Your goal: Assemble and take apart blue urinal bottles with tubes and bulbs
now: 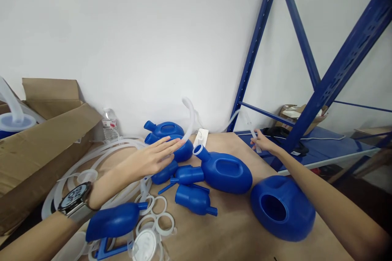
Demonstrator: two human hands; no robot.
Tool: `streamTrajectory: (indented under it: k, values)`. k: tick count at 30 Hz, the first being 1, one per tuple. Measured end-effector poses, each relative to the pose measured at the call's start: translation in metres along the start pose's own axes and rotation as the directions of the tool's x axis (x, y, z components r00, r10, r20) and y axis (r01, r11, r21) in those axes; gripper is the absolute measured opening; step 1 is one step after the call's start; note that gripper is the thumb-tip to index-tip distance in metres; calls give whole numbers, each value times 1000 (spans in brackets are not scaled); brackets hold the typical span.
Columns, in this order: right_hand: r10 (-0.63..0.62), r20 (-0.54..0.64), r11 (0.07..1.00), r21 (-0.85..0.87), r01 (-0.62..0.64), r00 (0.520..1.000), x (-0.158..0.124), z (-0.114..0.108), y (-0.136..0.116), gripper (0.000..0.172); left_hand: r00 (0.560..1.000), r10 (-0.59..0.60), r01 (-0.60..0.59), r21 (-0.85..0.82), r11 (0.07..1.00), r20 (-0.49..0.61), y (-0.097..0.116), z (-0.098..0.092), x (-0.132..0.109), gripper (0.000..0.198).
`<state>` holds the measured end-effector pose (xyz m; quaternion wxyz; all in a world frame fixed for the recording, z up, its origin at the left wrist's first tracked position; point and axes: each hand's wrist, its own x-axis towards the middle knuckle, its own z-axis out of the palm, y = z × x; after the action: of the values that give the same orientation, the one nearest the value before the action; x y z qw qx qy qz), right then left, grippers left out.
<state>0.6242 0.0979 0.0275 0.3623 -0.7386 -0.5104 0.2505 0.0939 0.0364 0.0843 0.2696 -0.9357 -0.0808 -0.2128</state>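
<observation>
My left hand is over the blue bottles, its fingers fairly straight and pressed together. A translucent white tube curves up from behind its fingertips and seems held against the palm; the thumb is mostly hidden. Out to the right, my right hand is closed round a clear tube end, with tubing running from it back toward the wall. Below and between the hands lies a blue urinal bottle with a handle opening. Nearer my right forearm, another blue bottle has its round mouth facing me.
Coiled tubes lie left, beside a cardboard box and a water bottle. Blue spout pieces, white rings and lids cover the near table. A power strip sits behind; a blue rack stands right.
</observation>
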Motion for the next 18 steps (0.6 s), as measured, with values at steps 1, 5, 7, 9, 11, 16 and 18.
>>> streamTrajectory:
  k: [1, 5, 7, 9, 11, 16, 18]
  values:
    - [-27, -10, 1000, 13, 27, 1000, -1, -4, -7, 65, 1000, 4, -3, 26, 1000, -31, -1, -8, -4, 33]
    - [-162, -5, 980, 117, 161, 987, -23, -27, -38, 65, 987, -84, 90, 35, 995, -139, -3, -53, -41, 49]
    - [-238, 0, 959, 155, 236, 971, -41, -34, -57, 60, 960, -215, 224, 28, 974, -180, 2, -73, -68, 52]
    - [-298, -5, 937, 188, 293, 955, -59, -33, -76, 58, 894, -395, 408, 23, 913, -212, 13, -86, -96, 52]
    - [-354, -11, 911, 225, 347, 935, -77, -23, -96, 62, 804, -556, 570, 6, 822, -210, 27, -89, -122, 46]
    - [-538, 71, 824, 258, 505, 840, -123, 32, -143, 85, 590, -778, 780, -95, 618, -218, 62, -68, -162, 21]
    - [-597, 120, 787, 275, 552, 793, -145, 61, -160, 87, 550, -819, 812, -121, 570, -164, 70, -59, -172, 23]
